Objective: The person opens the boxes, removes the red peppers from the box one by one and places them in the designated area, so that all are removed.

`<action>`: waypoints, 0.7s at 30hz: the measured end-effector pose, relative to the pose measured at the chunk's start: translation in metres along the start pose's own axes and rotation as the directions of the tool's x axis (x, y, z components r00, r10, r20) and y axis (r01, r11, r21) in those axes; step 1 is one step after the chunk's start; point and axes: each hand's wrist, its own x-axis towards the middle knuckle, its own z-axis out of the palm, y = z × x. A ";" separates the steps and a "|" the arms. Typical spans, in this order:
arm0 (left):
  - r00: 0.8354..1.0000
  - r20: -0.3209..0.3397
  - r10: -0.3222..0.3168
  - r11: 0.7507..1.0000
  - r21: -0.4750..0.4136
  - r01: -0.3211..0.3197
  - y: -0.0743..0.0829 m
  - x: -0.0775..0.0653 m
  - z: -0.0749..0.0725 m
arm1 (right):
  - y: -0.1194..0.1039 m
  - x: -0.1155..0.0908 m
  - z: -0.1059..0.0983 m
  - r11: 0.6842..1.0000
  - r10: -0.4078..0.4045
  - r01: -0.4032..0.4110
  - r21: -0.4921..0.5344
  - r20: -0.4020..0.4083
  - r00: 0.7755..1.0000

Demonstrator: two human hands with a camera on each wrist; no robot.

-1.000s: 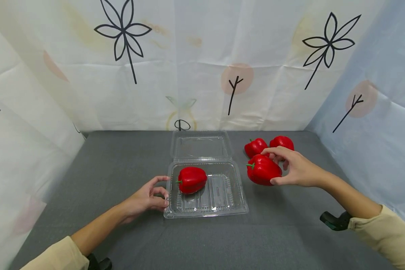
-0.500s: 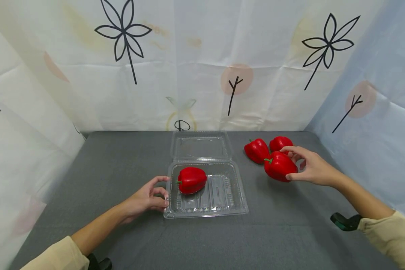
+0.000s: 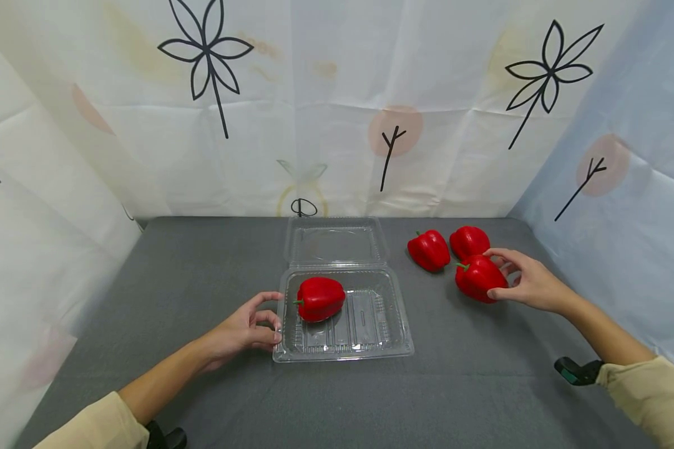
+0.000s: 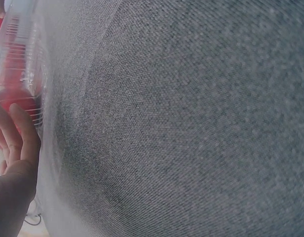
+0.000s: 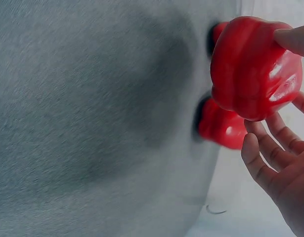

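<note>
My right hand [image 3: 530, 284] holds a red bell pepper [image 3: 479, 279] with a green stem, thumb on its near side and fingers on the far side. In the right wrist view the same bell pepper [image 5: 253, 69] hangs above the grey cloth, its shadow beside it. Two more bell peppers lie close behind, one at the left [image 3: 429, 251] and one farther back [image 3: 468, 241]. My left hand [image 3: 249, 327] rests its fingertips against the left rim of a clear plastic clamshell container [image 3: 400, 315]. One bell pepper [image 3: 321, 299] lies in the container's left part.
The container's clear lid [image 3: 335, 242] lies folded back, flat toward the rear. Grey cloth [image 3: 213, 262] covers the table. Patterned white curtains [image 3: 337, 112] close off the back and sides. A dark wrist device [image 3: 578, 371] sits by the right sleeve.
My right hand has carried its bell pepper to the right, away from the container and toward the two other peppers. My left hand and the container have stayed in place.
</note>
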 end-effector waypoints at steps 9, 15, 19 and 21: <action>1.000 -0.005 -0.008 1.000 0.001 0.008 -0.002 0.003 -0.001 | 0.021 -0.005 0.006 0.997 0.075 -0.075 -0.010 -0.010 0.997; 1.000 -0.006 -0.001 1.000 0.004 0.001 -0.002 0.003 -0.001 | 0.030 -0.006 0.009 0.996 0.094 -0.094 -0.007 -0.022 0.995; 1.000 -0.002 -0.001 1.000 0.004 0.001 -0.001 0.002 -0.001 | 0.034 -0.006 0.013 0.993 0.114 -0.114 -0.001 -0.017 0.993; 1.000 0.000 -0.002 1.000 0.005 0.002 0.000 0.002 -0.001 | 0.035 -0.006 0.015 0.994 0.110 -0.110 0.004 -0.015 0.994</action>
